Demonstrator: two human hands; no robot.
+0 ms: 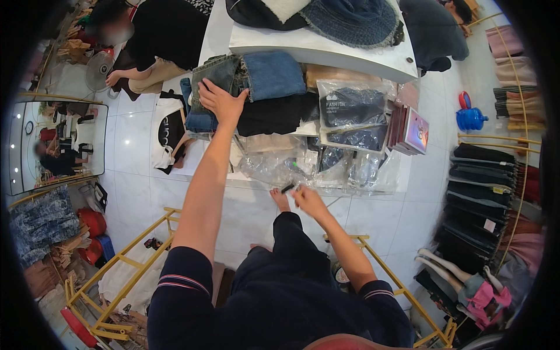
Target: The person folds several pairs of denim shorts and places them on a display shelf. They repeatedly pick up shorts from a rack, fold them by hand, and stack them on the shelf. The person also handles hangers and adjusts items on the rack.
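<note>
My left hand (222, 103) lies spread on folded grey-green denim jeans (216, 68) on a low white shelf. Blue folded jeans (274, 74) with a frayed edge lie just right of it, and folded black garments (269, 117) are below. My right hand (309, 202) is closed around a small tool with a dark head (287, 188), perhaps a brush; it is too small to tell. That hand hovers over the floor in front of the shelf, above my bare foot (280, 200).
Plastic-bagged garments (354, 107) and a stack of boxes (409, 131) fill the shelf's right part. Denim hats (350, 22) lie on the upper tier. Yellow metal frames (135, 262) flank me. Two people (170, 35) are beyond the shelf. Hanging trousers (479, 188) line the right.
</note>
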